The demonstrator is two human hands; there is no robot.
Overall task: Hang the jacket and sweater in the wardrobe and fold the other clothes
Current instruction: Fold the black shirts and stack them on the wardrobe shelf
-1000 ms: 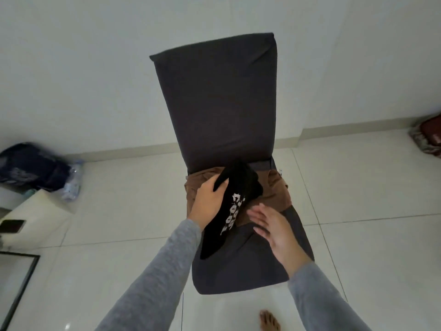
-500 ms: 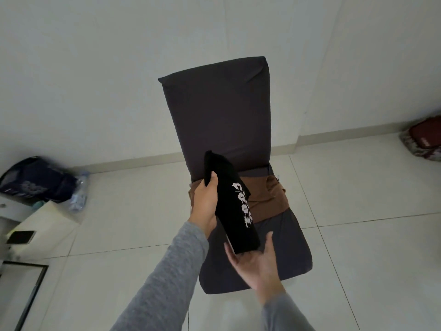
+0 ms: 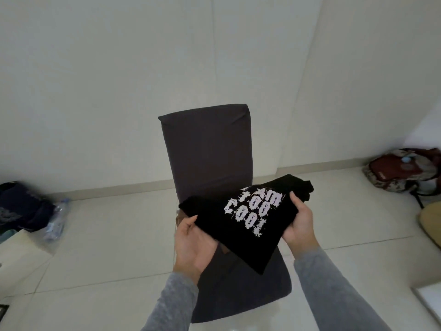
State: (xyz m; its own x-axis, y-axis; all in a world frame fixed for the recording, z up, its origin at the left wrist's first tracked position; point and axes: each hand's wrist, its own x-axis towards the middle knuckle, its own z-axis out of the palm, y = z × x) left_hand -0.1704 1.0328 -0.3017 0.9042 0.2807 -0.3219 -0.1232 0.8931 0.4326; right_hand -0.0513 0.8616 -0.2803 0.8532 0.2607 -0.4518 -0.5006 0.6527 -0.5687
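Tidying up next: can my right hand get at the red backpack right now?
Probably not: the right hand grips the folded black shirt, and the red backpack lies on the floor by the wall, well beyond it.

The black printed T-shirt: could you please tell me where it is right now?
In the head view, the black T-shirt sits centre-right, held folded by the left hand and right hand over the dark chair seat.
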